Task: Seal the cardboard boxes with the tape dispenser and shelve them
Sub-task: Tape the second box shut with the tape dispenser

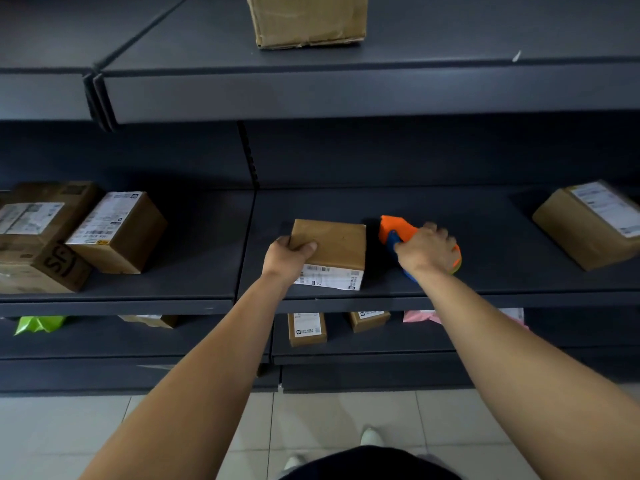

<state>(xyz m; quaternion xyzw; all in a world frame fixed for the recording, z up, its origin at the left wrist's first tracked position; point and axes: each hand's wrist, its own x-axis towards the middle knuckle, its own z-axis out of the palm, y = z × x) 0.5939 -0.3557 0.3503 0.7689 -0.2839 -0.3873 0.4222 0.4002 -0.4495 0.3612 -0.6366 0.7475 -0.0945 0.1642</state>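
Nearest, under the arms: pale floor tiles (329, 417), then a lower shelf (381, 342) holding small labelled parcels. Above that, on the middle shelf (491, 271) close to its front edge, the small cardboard box (332, 242), lying flat, label on the near face. Gripping its near-left corner, thumb on top: the left hand (289, 254). Just beside the box but apart from it, the right hand (427, 252), wrapped round the orange-and-blue tape dispenser (394, 228) down at shelf level. Probably the start of sealing, with no tape seam discernible on the lid. Next, likely: bring the dispenser onto the lid and draw it along the flaps, steadying the box throughout. Farthest, up top, another brown box (308, 22).
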